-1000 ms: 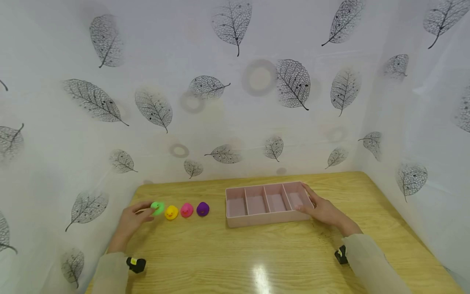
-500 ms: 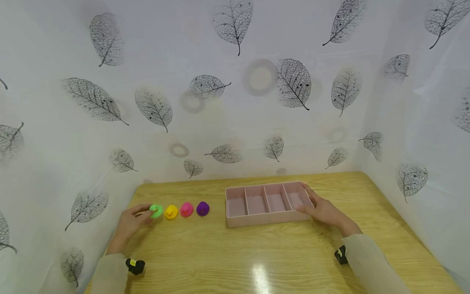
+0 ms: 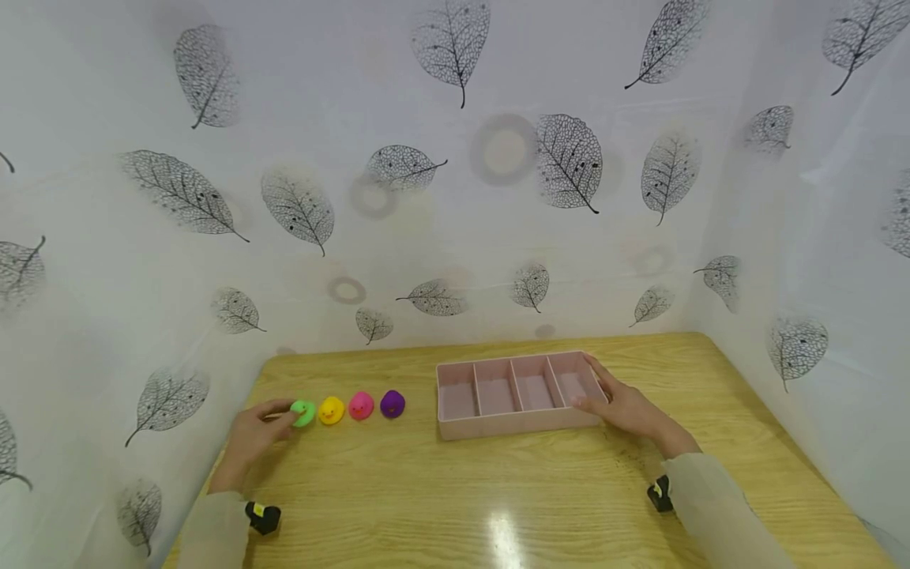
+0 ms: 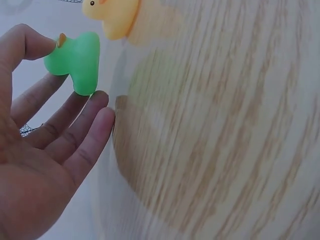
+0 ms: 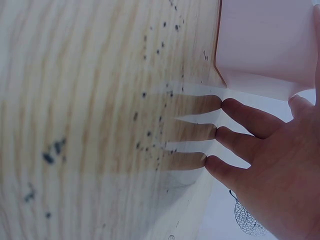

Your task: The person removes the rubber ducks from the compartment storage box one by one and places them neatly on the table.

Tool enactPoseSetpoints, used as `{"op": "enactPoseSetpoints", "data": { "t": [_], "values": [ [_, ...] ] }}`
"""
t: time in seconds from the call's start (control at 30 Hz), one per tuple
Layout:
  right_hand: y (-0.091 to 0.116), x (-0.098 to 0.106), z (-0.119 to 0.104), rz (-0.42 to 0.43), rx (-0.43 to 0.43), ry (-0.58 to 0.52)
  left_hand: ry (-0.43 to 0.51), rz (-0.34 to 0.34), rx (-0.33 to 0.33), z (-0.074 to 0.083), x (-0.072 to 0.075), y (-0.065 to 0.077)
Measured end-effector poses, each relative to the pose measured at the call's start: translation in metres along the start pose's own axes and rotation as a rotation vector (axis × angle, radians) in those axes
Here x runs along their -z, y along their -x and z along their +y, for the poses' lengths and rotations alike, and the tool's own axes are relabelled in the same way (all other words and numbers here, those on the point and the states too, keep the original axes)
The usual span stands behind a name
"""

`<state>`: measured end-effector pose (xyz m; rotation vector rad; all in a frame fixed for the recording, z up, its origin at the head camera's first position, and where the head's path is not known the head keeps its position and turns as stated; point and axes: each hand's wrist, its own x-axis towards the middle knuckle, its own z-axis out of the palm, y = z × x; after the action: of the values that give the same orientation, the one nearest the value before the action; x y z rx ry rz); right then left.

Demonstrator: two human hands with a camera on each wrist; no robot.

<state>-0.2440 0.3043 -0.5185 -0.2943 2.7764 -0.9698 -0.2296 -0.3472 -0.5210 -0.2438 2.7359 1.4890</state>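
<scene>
Between thumb and fingers, my left hand [image 3: 252,433] pinches a green rubber duck [image 3: 303,413] at the left end of a row of ducks. In the left wrist view the thumb lies by the beak of the green duck [image 4: 82,62], and the lower fingertips touch the table. A yellow duck [image 3: 331,411], a pink duck [image 3: 361,406] and a purple duck [image 3: 392,404] continue the row rightward. My right hand [image 3: 629,407] holds the right end of a pale pink divided box [image 3: 519,423], thumb at the front rim. Three of its fingertips touch the table in the right wrist view.
The wood-grain table [image 3: 426,498] has a bright glare patch near the front. A leaf-printed sheet [image 3: 455,237] surrounds its back and sides. Small dark specks [image 5: 55,150] mark the wood near my right hand.
The green duck, in motion one second ago, has shifted slightly left and toward me with my left hand. My right hand and the box stay where they were.
</scene>
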Motion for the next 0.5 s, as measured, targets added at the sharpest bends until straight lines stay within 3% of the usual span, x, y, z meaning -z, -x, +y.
{"op": "enactPoseSetpoints", "data": {
  "t": [0.5],
  "values": [
    [0.0014,0.0011,0.0012,0.001,0.006,0.001,-0.185,0.013,-0.073,-0.0043,-0.0032,-0.0045]
  ]
}}
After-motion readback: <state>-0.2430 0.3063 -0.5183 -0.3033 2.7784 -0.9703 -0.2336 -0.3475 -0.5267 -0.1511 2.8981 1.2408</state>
